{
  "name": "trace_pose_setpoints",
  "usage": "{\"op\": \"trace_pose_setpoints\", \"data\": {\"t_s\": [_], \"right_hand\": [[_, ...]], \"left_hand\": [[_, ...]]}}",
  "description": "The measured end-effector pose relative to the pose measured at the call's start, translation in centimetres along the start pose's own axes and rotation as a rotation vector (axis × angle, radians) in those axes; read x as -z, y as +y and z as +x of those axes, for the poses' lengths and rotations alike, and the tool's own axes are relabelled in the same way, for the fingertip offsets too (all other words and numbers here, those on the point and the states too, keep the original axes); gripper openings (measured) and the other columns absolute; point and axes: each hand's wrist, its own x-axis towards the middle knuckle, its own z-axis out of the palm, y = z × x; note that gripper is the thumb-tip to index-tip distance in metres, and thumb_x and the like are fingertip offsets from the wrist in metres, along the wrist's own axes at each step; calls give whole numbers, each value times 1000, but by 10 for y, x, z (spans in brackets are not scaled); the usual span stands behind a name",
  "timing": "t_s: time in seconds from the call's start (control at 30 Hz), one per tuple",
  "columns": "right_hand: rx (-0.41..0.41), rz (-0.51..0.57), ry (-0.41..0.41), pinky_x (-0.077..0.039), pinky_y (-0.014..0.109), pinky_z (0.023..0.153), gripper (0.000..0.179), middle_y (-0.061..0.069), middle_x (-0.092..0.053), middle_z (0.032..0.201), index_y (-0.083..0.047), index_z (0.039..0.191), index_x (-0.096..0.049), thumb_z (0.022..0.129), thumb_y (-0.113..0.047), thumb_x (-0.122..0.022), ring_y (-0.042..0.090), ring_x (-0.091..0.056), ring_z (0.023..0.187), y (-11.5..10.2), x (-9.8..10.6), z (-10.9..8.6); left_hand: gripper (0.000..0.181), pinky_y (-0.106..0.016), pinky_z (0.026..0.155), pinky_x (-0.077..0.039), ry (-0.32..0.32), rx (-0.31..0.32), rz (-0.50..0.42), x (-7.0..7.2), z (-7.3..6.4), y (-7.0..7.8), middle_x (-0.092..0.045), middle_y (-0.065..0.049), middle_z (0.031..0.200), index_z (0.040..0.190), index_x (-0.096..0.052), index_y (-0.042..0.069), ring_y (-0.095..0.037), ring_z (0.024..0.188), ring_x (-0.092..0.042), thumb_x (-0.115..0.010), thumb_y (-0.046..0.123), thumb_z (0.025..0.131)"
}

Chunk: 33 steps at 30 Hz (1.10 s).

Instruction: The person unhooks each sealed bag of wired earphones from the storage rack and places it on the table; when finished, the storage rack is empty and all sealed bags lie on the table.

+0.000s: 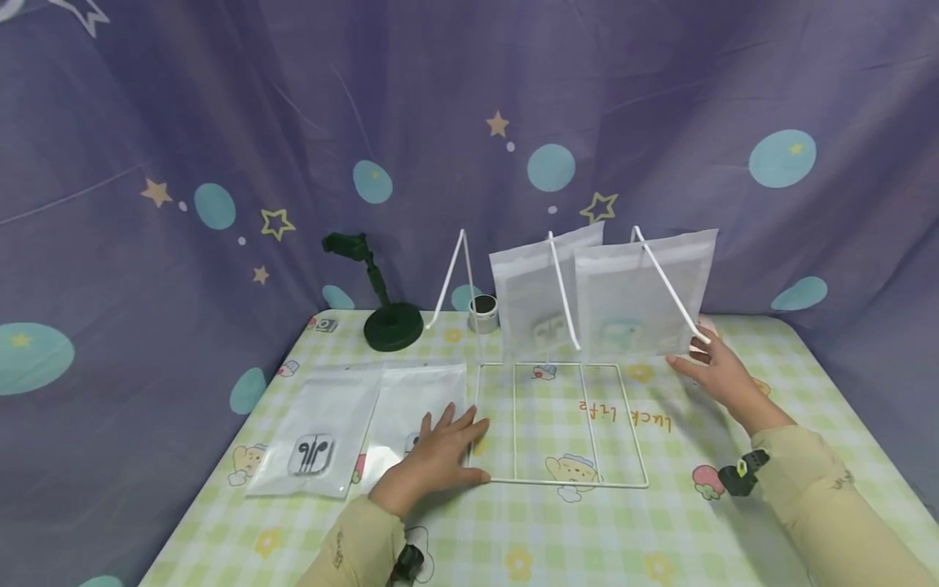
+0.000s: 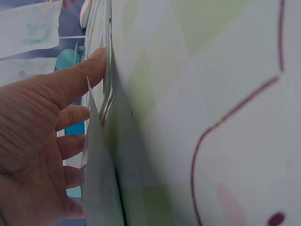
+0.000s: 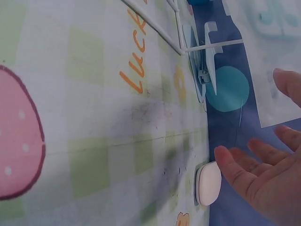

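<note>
A white wire rack (image 1: pixel 555 483) stands on the table with its slanting hooks at the back. Two frosted white bags (image 1: pixel 641 297) hang from the middle and right hooks, a dark earphone shape and a teal one showing faintly through them. My left hand (image 1: pixel 440 456) lies with spread fingers over a flat earphone bag (image 1: pixel 399 399), its thumb (image 2: pixel 96 59) at the rack's front left corner. Another earphone bag (image 1: pixel 315 432) lies to its left. My right hand (image 1: pixel 719 379), fingers loosely extended, is beside the lower right corner of the right hanging bag and holds nothing.
A dark green stand (image 1: pixel 392 326) with a round base stands at the back left. Behind the rack is a small white cylinder (image 1: pixel 483 314) with a dark top. A pale rounded object (image 3: pixel 209 183) lies near the right hand. A purple curtain (image 1: pixel 440 106) hangs behind the checked tablecloth (image 1: pixel 587 538).
</note>
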Motion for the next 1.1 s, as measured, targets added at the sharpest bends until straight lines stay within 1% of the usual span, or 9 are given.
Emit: {"op": "trace_pose_setpoints", "data": {"t_s": [0.23,0.27,0.4,0.47,0.53,0.73,0.97,1.03,1.1], "right_hand": [[-18,-47,-8,-39,59,100,77,40,-32,143,17,146,-20,99,-33,-57,54,-36,129,-3,-1,-2],[-14,-54,-6,-43,53,98,75,40,-36,140,17,145,-23,99,-33,-57,53,-40,128,-3,-2,-2],[15,-72,0,-51,37,84,64,35,-52,125,13,138,-34,99,-32,-57,22,-61,103,-3,-3,-4],[33,-71,3,-51,28,77,61,32,-57,120,12,137,-37,99,-32,-58,3,-58,93,-2,-3,-6],[50,-63,3,-52,27,77,57,31,-59,116,12,134,-42,99,-31,-57,-7,-55,86,-1,-3,-7],[56,-23,-6,-53,23,79,47,30,-62,117,14,119,-56,101,-29,-54,-7,-59,87,1,-2,-9],[63,88,-82,-53,31,88,54,36,-46,135,18,133,-46,105,-28,-46,-3,-60,101,1,-1,-14],[69,135,-92,-54,34,87,53,30,-52,133,18,133,-44,105,-26,-45,-2,-61,101,1,0,-17],[82,179,-100,-55,36,85,52,16,-61,125,19,133,-43,105,-25,-46,0,-63,101,1,1,-21]], "left_hand": [[82,-71,107,-10,-5,-7,10,1,1,0,-31,-14,156,148,-44,15,-46,144,-16,-74,52,81],[82,-71,107,-10,-5,-7,11,1,1,0,-31,-14,156,148,-44,15,-46,144,-16,-74,52,81],[82,-71,107,-10,-5,-8,13,1,2,0,-32,-13,156,148,-44,15,-46,144,-17,-74,53,81],[83,-71,107,-10,-6,-6,14,1,2,0,-32,-13,156,148,-45,15,-46,144,-17,-74,53,81],[83,-71,107,-10,-7,-3,14,1,2,1,-32,-13,156,148,-45,15,-46,144,-17,-74,53,80],[83,-71,108,-9,-8,11,2,1,4,0,-32,-13,156,148,-45,14,-45,144,-17,-75,52,80],[84,-70,108,-10,-10,24,1,0,4,-1,-33,-12,156,147,-45,15,-44,144,-17,-76,52,79],[84,-70,108,-10,-13,24,1,0,3,-1,-33,-12,156,147,-45,15,-44,144,-17,-76,52,79],[83,-70,108,-10,-12,24,1,-1,2,-1,-33,-12,156,147,-45,15,-43,144,-17,-75,52,79]]}}
